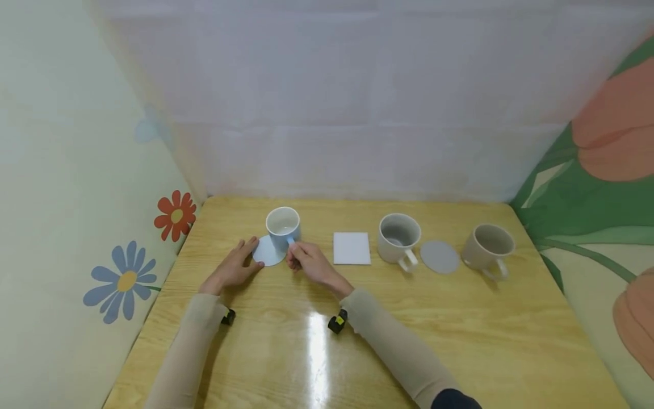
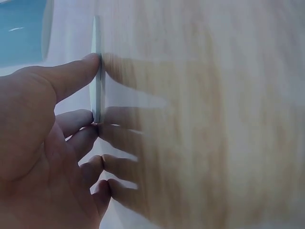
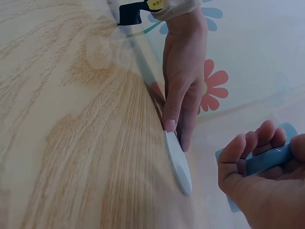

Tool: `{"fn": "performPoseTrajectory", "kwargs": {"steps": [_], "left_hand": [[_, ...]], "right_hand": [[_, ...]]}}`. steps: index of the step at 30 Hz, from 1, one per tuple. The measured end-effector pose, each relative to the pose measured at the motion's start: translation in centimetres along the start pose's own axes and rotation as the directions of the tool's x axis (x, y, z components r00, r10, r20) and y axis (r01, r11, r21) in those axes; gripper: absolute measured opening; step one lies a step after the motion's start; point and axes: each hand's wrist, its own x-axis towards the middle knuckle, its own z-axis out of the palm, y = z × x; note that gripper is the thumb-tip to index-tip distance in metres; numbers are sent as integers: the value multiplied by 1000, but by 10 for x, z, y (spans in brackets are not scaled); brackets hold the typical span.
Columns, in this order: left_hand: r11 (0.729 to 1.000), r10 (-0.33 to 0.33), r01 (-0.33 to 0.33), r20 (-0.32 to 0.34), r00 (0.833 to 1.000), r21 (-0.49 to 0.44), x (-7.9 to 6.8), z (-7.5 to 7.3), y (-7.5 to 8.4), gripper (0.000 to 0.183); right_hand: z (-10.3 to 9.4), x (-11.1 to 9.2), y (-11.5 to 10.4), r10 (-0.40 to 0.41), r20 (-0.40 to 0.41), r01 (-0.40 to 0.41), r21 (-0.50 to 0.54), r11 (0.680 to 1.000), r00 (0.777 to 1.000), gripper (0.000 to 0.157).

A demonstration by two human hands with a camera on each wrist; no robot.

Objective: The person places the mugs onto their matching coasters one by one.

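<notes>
A light blue mug [image 1: 280, 241] with a white inside is held upright by my right hand [image 1: 314, 263], whose fingers curl round its handle [image 3: 270, 160]. The wrist views show a gap between the mug's base and the round pale blue coaster [image 1: 267, 257] under it. That coaster lies flat on the table. My left hand [image 1: 235, 268] is at the coaster's left side, with thumb and forefinger spread and touching its edge. In the left wrist view, the other fingertips of my left hand rest on the tabletop.
Right of the blue mug lies a square white coaster [image 1: 351, 248]. Beyond it stand a white mug [image 1: 390, 250], a round grey coaster [image 1: 439, 257] and a beige mug [image 1: 476, 257] in a row on the wooden table [image 1: 265, 352]. A white cloth backdrop [image 1: 347, 102] rises behind the table.
</notes>
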Motion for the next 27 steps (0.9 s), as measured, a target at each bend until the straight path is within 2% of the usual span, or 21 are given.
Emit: {"fn": "performPoseTrajectory", "kwargs": {"steps": [7, 18, 27], "left_hand": [[1000, -2, 2, -8, 1000, -7, -1, 1, -4, 76], [999, -40, 40, 6, 999, -25, 4, -3, 4, 76], [997, -60, 61, 21, 998, -47, 3, -2, 4, 75]], "right_hand": [[4, 1, -2, 0, 6, 0, -17, 1000, 1000, 40], [7, 6, -3, 2, 21, -1, -36, 999, 1000, 39], [10, 11, 2, -21, 21, 22, -38, 999, 1000, 39]]}}
